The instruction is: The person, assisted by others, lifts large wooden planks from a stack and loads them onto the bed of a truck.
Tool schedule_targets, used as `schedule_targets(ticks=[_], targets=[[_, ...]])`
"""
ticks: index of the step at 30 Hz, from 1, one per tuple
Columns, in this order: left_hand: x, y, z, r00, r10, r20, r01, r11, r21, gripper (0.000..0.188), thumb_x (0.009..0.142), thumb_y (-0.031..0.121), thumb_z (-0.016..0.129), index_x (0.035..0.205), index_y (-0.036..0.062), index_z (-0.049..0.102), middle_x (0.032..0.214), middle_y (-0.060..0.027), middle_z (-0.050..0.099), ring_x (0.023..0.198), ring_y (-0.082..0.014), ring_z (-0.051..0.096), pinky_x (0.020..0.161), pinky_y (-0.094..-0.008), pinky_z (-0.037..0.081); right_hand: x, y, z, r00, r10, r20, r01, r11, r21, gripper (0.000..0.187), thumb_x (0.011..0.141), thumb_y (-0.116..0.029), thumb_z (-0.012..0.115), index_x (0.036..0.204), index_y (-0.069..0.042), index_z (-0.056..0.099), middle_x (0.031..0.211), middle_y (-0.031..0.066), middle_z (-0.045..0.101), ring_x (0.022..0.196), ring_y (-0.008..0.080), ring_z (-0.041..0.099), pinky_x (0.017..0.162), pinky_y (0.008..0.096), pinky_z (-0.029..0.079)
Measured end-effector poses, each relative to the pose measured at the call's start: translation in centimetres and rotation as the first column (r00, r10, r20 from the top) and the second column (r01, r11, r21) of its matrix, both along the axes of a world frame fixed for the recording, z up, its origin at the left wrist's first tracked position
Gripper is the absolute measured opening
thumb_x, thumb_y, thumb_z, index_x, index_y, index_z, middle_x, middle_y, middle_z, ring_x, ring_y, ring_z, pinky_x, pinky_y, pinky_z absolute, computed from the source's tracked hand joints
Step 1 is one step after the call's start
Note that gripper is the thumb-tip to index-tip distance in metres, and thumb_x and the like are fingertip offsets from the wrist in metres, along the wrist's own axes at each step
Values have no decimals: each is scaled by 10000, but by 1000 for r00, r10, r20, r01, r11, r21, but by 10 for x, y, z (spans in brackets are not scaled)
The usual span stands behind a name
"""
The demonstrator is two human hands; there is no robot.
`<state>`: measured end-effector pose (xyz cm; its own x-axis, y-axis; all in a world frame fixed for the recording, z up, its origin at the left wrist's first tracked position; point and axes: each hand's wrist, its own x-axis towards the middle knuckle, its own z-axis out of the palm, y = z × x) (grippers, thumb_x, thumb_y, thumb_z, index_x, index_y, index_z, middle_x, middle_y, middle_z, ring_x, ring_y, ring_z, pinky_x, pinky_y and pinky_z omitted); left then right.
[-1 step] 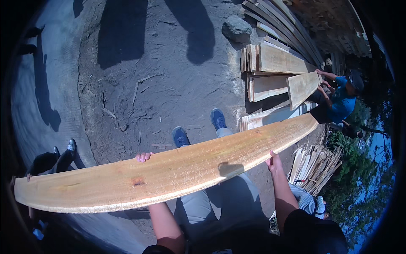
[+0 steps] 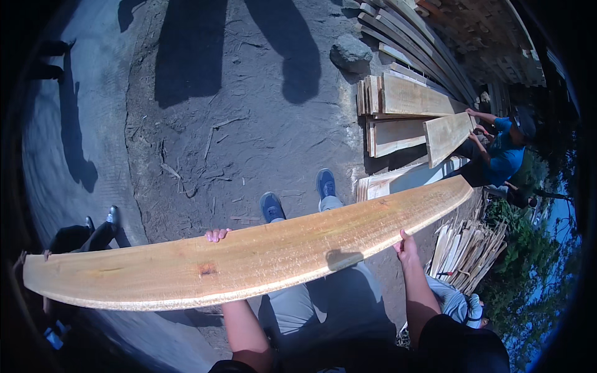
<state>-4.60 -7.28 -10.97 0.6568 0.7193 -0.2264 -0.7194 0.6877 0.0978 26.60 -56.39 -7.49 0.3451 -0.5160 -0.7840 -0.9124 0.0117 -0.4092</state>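
Note:
A long, wide wooden plank (image 2: 273, 256) lies across the view in front of me at about thigh height, its bark-side edge pale and rough. My left hand (image 2: 217, 235) reaches beneath it, with fingertips curled over the far edge; the palm is hidden under the wood. On the near edge, right of the middle, my right hand (image 2: 406, 245) grips with the thumb up against the side and the other fingers mostly hidden below. Another person's hand (image 2: 46, 254) holds the plank's left end.
Stacked boards (image 2: 404, 93) lie at the right, where a person in a blue shirt (image 2: 505, 152) handles a short-looking board (image 2: 449, 138). A grey rock (image 2: 351, 53) sits beside the stacks. Farther right are a scrap-wood pile (image 2: 467, 252) and a bending person (image 2: 457, 301). Pavement (image 2: 112, 143) borders the dirt.
The view has shifted slightly, so the ground and stacks sit a little lower and farther right. Both my hands keep the same hold on the plank.

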Motion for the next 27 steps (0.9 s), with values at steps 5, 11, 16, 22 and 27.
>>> schedule_targets(ticks=[5,11,16,22,27], targets=[[-58,16,94,1000,29,3,-29,996,-87,153,891,230,466,915,85,507,862,-47,534,926,-226,509,1044,-447,315,-72,8,126,994,-48,95,18,955,296,361,871,-193,642,1160,-27,502,978,118,606,873,244,630,784,396,554],[-140,41,141,1000,24,-12,-23,999,47,141,919,192,438,931,75,516,874,-65,552,946,-231,533,1045,-447,339,-80,59,198,981,154,118,-193,837,512,338,869,-207,620,1141,-36,517,1037,149,634,931,223,659,745,333,595],[-181,61,135,969,244,35,-245,969,19,176,943,228,440,958,64,502,866,-73,542,897,-223,527,984,-417,398,-118,106,168,925,342,164,-378,796,473,227,879,-223,614,1038,-81,537,896,77,627,749,172,640,632,306,594],[-248,85,154,931,334,-147,-314,939,143,288,977,289,415,1124,54,492,988,-111,578,998,-252,545,1024,-394,392,-206,154,200,913,361,191,-408,822,396,182,886,-240,603,1001,-118,532,864,44,626,700,150,635,520,254,544],[-272,83,167,945,47,-324,-41,999,23,533,1004,401,349,1443,105,283,1452,-233,330,1317,-360,392,1112,-489,323,-256,204,272,886,376,273,-460,790,405,290,851,-237,614,1093,-115,510,977,76,602,784,201,643,543,299,573]])
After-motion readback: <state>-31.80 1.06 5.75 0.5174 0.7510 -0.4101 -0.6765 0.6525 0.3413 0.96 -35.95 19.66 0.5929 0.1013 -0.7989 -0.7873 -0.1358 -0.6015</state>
